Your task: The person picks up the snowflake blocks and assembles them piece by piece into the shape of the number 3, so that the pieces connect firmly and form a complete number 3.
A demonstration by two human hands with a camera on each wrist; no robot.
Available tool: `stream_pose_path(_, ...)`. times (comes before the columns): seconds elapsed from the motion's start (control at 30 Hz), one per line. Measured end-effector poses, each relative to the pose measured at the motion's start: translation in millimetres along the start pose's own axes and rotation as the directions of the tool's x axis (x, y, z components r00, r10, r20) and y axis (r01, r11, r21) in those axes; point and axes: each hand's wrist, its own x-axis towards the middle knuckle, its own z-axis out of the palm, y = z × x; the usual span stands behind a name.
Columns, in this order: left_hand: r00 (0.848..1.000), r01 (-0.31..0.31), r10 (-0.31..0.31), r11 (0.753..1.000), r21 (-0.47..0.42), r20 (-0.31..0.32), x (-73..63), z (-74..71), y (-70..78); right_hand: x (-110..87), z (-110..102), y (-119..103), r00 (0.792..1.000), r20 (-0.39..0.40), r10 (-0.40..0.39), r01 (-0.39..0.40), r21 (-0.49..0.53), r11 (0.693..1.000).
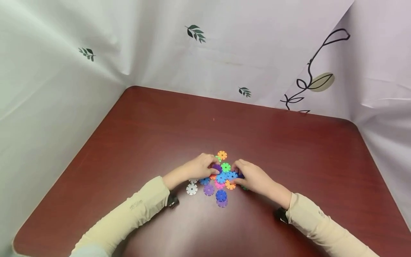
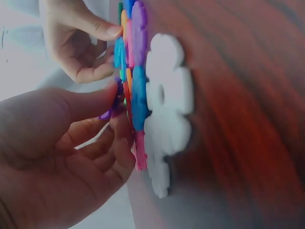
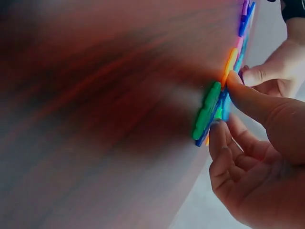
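A small heap of colourful notched plastic discs lies on the table near its middle. My left hand (image 1: 203, 167) pinches a dark purple disc (image 1: 217, 168) at the heap's left side; the left wrist view shows this purple disc (image 2: 114, 98) between thumb and fingers. At the right side, my right hand (image 1: 253, 175) holds a light blue disc (image 1: 232, 176) between thumb and fingertips. Another light blue disc (image 1: 221, 178) lies between the hands. In the right wrist view, a green disc (image 3: 206, 112) sits beneath the right fingers. Fingers hide part of the heap.
Around the heap lie a white disc (image 1: 192, 189), a light purple disc (image 1: 208, 190), a blue disc (image 1: 221, 195) and an orange disc (image 1: 222, 155). The dark red wooden table (image 1: 160, 128) has white curtain (image 1: 154, 46) behind it and along its sides.
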Motion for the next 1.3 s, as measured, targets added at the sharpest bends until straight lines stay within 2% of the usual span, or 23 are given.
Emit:
stream_pose_path(0.1, 1.000, -0.002, -0.001, 0.994, -0.109, -0.027, -6.7, -3.9, 0.0, 0.3, -2.2, -0.3, 0.998, 0.037, -0.047, 0.043, 0.087, 0.995)
stream_pose_path(0.17, 0.999, 0.003, -0.010, 0.973, -0.231, -0.030, -12.8, -8.4, 3.3, -1.8, -6.8, -0.6, 0.995, 0.021, -0.098, 0.094, 0.140, 0.986)
stream_pose_path(0.23, 0.999, 0.013, -0.027, 0.928, -0.373, -0.034, -19.6, -13.1, 8.8, -6.6, -14.1, -2.5, 0.988, -0.048, -0.147, 0.153, 0.186, 0.970)
stream_pose_path(0.3, 0.998, 0.026, -0.054, 0.862, -0.507, -0.041, -26.5, -17.5, 17.3, -12.7, -21.1, -6.0, 0.969, -0.171, -0.177, 0.212, 0.218, 0.953)
stream_pose_path(0.37, 0.995, 0.031, -0.085, 0.789, -0.614, -0.059, -31.5, -20.2, 26.5, -19.1, -27.1, -11.3, 0.935, -0.306, -0.181, 0.255, 0.223, 0.941)
stream_pose_path(0.43, 0.991, 0.019, -0.104, 0.723, -0.691, -0.081, -35.2, -22.0, 36.3, -24.3, -30.4, -17.4, 0.886, -0.429, -0.176, 0.287, 0.209, 0.935)
stream_pose_path(0.5, 0.988, -0.004, -0.110, 0.672, -0.741, -0.106, -36.7, -22.4, 44.3, -27.8, -31.1, -22.9, 0.836, -0.521, -0.171, 0.300, 0.174, 0.938)
stream_pose_path(0.57, 0.987, -0.023, -0.109, 0.636, -0.772, -0.120, -37.5, -21.8, 50.3, -29.8, -30.3, -27.3, 0.798, -0.581, -0.163, 0.297, 0.144, 0.944)
stream_pose_path(0.6, 0.986, -0.030, -0.111, 0.627, -0.778, -0.127, -37.8, -21.4, 52.6, -30.2, -29.5, -28.7, 0.782, -0.602, -0.160, 0.296, 0.134, 0.946)
stream_pose_path(0.67, 0.983, -0.032, -0.123, 0.623, -0.782, -0.138, -38.3, -19.9, 55.5, -30.5, -27.9, -30.0, 0.766, -0.626, -0.145, 0.287, 0.131, 0.949)
stream_pose_path(0.83, 0.971, -0.022, -0.174, 0.613, -0.790, -0.162, -36.6, -16.7, 59.6, -30.7, -27.8, -29.8, 0.742, -0.661, -0.113, 0.263, 0.132, 0.956)
stream_pose_path(0.87, 0.969, -0.022, -0.183, 0.601, -0.799, -0.165, -35.8, -16.2, 60.0, -30.5, -28.2, -29.6, 0.736, -0.667, -0.116, 0.261, 0.122, 0.957)
stream_pose_path(0.93, 0.964, -0.015, -0.209, 0.575, -0.818, -0.165, -34.5, -16.4, 61.1, -30.1, -29.7, -30.0, 0.739, -0.665, -0.109, 0.253, 0.124, 0.959)
stream_pose_path(1.07, 0.951, -0.007, -0.256, 0.546, -0.838, -0.174, -32.6, -18.6, 61.8, -28.9, -31.1, -30.0, 0.742, -0.664, -0.090, 0.241, 0.139, 0.961)
stream_pose_path(1.17, 0.943, 0.004, -0.284, 0.534, -0.846, -0.175, -30.0, -20.3, 63.0, -28.4, -31.8, -28.6, 0.711, -0.698, -0.088, 0.259, 0.144, 0.955)
stream_pose_path(1.23, 0.941, 0.005, -0.294, 0.510, -0.860, -0.169, -28.0, -20.7, 64.3, -28.1, -33.3, -27.3, 0.686, -0.720, -0.100, 0.286, 0.141, 0.948)
stream_pose_path(1.3, 0.941, -0.005, -0.297, 0.471, -0.882, -0.164, -26.2, -21.0, 66.3, -27.5, -34.8, -26.3, 0.665, -0.737, -0.119, 0.321, 0.139, 0.937)
